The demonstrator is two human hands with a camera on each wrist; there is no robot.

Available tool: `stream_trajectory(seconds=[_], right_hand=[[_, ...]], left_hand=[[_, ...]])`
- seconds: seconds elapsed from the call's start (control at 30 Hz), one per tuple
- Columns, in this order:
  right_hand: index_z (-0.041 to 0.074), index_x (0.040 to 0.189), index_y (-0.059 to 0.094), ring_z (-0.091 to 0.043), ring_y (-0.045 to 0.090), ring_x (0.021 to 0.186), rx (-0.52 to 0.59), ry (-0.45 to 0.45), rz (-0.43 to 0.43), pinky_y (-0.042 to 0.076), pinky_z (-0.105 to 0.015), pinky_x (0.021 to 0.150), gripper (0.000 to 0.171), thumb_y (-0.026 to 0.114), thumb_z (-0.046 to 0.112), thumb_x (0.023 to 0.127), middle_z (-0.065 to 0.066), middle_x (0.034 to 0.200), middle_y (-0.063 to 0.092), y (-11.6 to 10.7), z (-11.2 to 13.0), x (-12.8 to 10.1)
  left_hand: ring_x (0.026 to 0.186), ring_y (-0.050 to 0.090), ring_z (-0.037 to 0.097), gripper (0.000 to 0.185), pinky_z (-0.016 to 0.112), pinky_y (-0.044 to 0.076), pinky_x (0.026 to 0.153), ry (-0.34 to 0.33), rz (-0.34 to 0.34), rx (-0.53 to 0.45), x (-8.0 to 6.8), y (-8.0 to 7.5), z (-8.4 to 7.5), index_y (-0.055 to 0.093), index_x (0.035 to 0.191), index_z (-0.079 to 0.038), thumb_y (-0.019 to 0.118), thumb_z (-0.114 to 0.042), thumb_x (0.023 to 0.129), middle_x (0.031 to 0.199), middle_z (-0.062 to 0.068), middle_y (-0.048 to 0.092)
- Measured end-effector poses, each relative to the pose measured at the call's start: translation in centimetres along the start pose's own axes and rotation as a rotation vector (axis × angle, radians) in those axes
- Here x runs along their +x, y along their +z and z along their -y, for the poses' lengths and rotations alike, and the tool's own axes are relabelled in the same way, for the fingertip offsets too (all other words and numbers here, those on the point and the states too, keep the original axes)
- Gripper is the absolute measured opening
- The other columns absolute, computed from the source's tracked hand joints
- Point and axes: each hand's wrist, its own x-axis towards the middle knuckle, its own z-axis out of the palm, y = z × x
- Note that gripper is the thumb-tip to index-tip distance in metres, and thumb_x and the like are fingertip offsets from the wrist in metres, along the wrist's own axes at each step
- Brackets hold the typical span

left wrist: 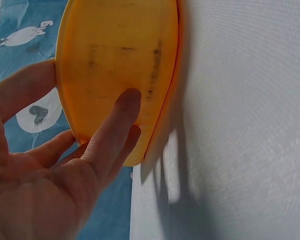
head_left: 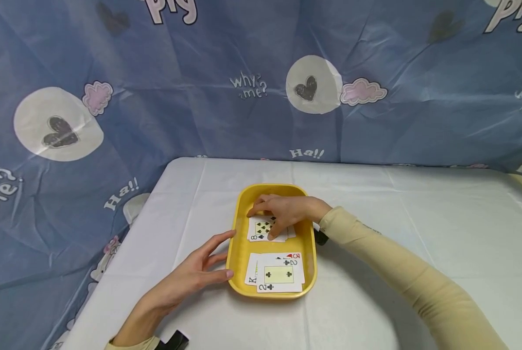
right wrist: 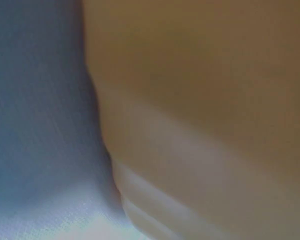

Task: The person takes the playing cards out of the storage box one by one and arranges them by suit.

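On the white-covered table (head_left: 418,228) sits a yellow tray (head_left: 239,245) holding 2 small heaps of playing cards. The far heap (head_left: 263,228), topped by an 8 of spades, lies under the right hand (head_left: 283,211), whose fingers curl down over it, fingertips pressing on the top card and its edges; whether a card is already pinched free cannot be told. The near heap (head_left: 279,274), topped by a 2 of clubs with a king and a red card fanned beneath, lies untouched, just beside the far one. The left hand (head_left: 191,274) rests with straight fingers against the tray's left wall, holding nothing; the left wrist view shows those fingers (left wrist: 121,107) flat on the tray's outer side (left wrist: 115,50). The right wrist view is too blurred to help. To do this well, the person would likely keep the left hand bracing the tray so it cannot slide, square the far heap with the fingertips, and lift from an edge so the loose cards beneath do not drag along or spill onto the near heap
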Motion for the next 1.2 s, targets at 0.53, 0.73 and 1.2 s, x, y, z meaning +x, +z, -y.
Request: stream_trajectory(seconds=[0.53, 0.73, 1.2], right_hand=[[0.017, 0.128, 0.053, -0.014, 0.053, 0.105, 0.189, -0.194, -0.216, 0.042, -0.031, 0.093, 0.039, 0.062, 0.0, 0.095, 0.005, 0.12, 0.058, 0.2, -0.3, -0.4], [0.02, 0.131, 0.054, -0.012, 0.057, 0.101, 0.27, -0.235, -0.328, 0.046, -0.031, 0.09, 0.039, 0.057, 0.0, 0.098, 0.006, 0.122, 0.059, 0.0, -0.8, -0.5], [0.005, 0.129, 0.06, -0.023, 0.066, 0.096, 0.579, -0.201, -0.662, 0.05, -0.042, 0.087, 0.037, 0.066, 0.002, 0.093, -0.01, 0.107, 0.07, -0.4, -0.2, -1.5]], left_hand=[[0.136, 0.042, 0.025, 0.079, 0.054, 0.03, 0.107, 0.005, -0.016, 0.016, -0.1, 0.2, -0.1, 0.033, 0.153, -0.029, 0.076, -0.017, 0.087, 0.159, -0.005, 0.02], [0.136, 0.041, 0.027, 0.078, 0.054, 0.031, 0.106, 0.002, -0.019, 0.025, 0.0, 0.2, -0.1, 0.034, 0.153, -0.029, 0.075, -0.017, 0.088, 0.159, -0.004, 0.019], [0.136, 0.041, 0.027, 0.079, 0.056, 0.028, 0.107, 0.011, -0.02, 0.039, 0.1, 0.0, 0.1, 0.033, 0.153, -0.029, 0.075, -0.017, 0.088, 0.159, -0.004, 0.019]])
